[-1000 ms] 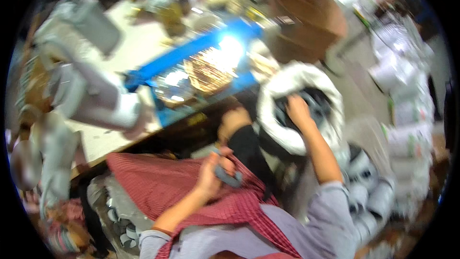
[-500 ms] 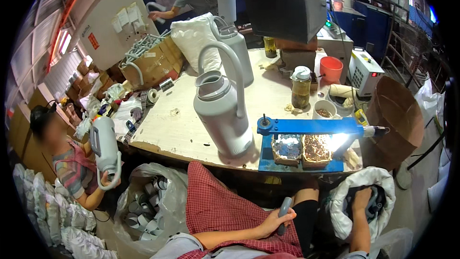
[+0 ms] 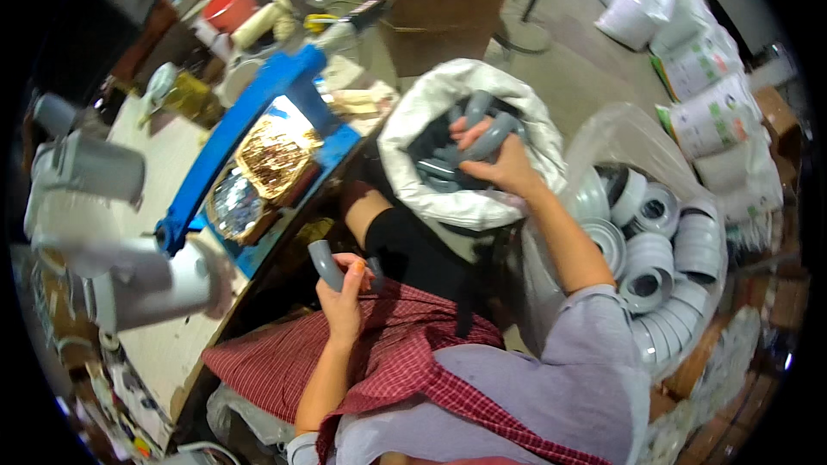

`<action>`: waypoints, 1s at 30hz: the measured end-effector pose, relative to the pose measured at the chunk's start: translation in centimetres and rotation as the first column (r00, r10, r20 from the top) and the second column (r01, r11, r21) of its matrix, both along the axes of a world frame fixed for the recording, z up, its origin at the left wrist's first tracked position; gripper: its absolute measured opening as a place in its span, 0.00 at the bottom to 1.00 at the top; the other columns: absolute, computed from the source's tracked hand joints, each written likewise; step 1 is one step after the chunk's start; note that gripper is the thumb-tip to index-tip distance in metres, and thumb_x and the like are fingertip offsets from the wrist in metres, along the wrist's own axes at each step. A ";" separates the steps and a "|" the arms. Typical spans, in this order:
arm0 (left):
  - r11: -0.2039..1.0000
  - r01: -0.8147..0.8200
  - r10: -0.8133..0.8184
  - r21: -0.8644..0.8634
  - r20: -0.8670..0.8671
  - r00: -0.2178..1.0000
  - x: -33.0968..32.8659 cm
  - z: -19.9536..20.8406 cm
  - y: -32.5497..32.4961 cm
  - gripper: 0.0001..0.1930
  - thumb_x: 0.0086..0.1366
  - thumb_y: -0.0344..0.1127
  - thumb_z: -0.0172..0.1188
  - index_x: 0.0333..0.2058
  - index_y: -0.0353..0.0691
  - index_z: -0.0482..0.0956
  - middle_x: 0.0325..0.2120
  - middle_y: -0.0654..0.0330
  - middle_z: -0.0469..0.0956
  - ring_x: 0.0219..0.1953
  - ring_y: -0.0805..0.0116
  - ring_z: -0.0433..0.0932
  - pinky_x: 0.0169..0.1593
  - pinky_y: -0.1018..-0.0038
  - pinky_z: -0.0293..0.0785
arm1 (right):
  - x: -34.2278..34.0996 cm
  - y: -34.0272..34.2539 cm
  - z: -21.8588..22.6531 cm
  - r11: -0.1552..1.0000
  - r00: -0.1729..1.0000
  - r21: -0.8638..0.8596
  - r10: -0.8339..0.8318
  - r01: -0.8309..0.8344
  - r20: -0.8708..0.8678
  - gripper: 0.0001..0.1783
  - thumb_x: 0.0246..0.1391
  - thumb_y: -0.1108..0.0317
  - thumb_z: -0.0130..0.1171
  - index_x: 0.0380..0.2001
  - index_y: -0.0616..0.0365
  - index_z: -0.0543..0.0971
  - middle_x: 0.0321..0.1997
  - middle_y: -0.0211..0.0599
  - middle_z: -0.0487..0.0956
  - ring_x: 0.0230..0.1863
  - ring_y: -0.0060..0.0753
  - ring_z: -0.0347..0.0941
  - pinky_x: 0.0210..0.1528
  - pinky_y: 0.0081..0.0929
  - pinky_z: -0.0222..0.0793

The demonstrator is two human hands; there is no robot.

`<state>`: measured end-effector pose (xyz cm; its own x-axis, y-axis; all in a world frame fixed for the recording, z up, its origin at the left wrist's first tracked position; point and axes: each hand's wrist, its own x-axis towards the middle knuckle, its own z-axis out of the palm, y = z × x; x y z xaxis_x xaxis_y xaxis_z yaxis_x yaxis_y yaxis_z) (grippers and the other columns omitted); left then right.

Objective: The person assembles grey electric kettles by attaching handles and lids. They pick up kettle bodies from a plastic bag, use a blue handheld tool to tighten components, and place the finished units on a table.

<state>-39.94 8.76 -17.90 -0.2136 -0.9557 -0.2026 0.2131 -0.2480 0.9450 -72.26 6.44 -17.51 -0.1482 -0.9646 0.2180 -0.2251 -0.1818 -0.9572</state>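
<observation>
A curved grey plastic handle (image 3: 323,263) is gripped in my left hand (image 3: 344,306), above my lap and the red checked apron (image 3: 379,319). My right hand (image 3: 514,170) is at the mouth of a white woven sack (image 3: 405,133). Its fingers and thumb are wrapped round another grey handle (image 3: 489,139). More grey handles (image 3: 441,174) lie inside the sack under that hand.
The white worktable (image 3: 146,349) at left bears grey jugs (image 3: 164,280), a blue press (image 3: 237,133) and trays of small metal parts (image 3: 276,155). A clear bag of grey-white rings (image 3: 650,280) stands at my right. Beyond the sack is a brown bin (image 3: 439,0).
The view has swung to the right and tilted. My right hand, earlier deep in the sack, has come up with a grey handle. The left hand still holds its handle.
</observation>
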 end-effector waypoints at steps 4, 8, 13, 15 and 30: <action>0.963 0.233 -0.213 -0.137 0.147 0.966 -5.3 2.9 -1.2 0.09 0.58 0.26 0.62 0.38 0.32 0.76 0.26 0.65 0.71 0.28 0.80 0.68 0.33 0.83 0.64 | 0.2 2.7 2.3 0.999 0.971 -0.031 0.038 -0.031 0.237 0.16 0.36 0.82 0.62 0.33 0.56 0.76 0.53 0.38 0.69 0.54 0.33 0.69 0.57 0.32 0.64; 0.828 0.337 -0.225 -0.448 0.287 0.931 -9.4 3.4 -3.0 0.13 0.55 0.26 0.66 0.40 0.32 0.77 0.34 0.59 0.76 0.37 0.70 0.75 0.43 0.75 0.70 | 0.3 3.4 3.1 0.989 0.970 -0.108 0.118 -0.097 0.214 0.15 0.37 0.80 0.60 0.33 0.55 0.77 0.53 0.40 0.69 0.55 0.34 0.68 0.57 0.33 0.63; 0.701 0.451 -0.282 -0.552 0.366 0.887 -13.4 4.0 -4.7 0.17 0.52 0.27 0.67 0.43 0.36 0.78 0.44 0.54 0.77 0.45 0.60 0.76 0.49 0.70 0.71 | 1.5 2.8 4.0 0.981 0.959 -0.147 0.157 -0.124 0.237 0.11 0.38 0.73 0.60 0.30 0.55 0.78 0.53 0.44 0.69 0.56 0.38 0.66 0.59 0.38 0.60; 0.759 0.412 -0.307 -0.505 0.282 0.909 -14.2 3.5 -4.3 0.18 0.53 0.27 0.67 0.43 0.36 0.78 0.44 0.55 0.77 0.45 0.60 0.76 0.49 0.70 0.71 | 1.5 2.5 4.4 0.982 0.951 -0.164 0.133 -0.089 0.279 0.10 0.39 0.70 0.59 0.30 0.56 0.79 0.54 0.46 0.69 0.58 0.41 0.65 0.61 0.41 0.57; 0.889 0.015 -0.069 -0.457 -0.102 0.992 -7.4 5.2 -4.0 0.20 0.58 0.39 0.67 0.45 0.34 0.74 0.46 0.57 0.70 0.45 0.67 0.73 0.49 0.71 0.70 | 7.9 -0.3 7.9 0.841 0.819 -0.294 0.523 -0.454 0.235 0.11 0.46 0.66 0.60 0.34 0.51 0.73 0.59 0.52 0.65 0.58 0.45 0.63 0.60 0.43 0.56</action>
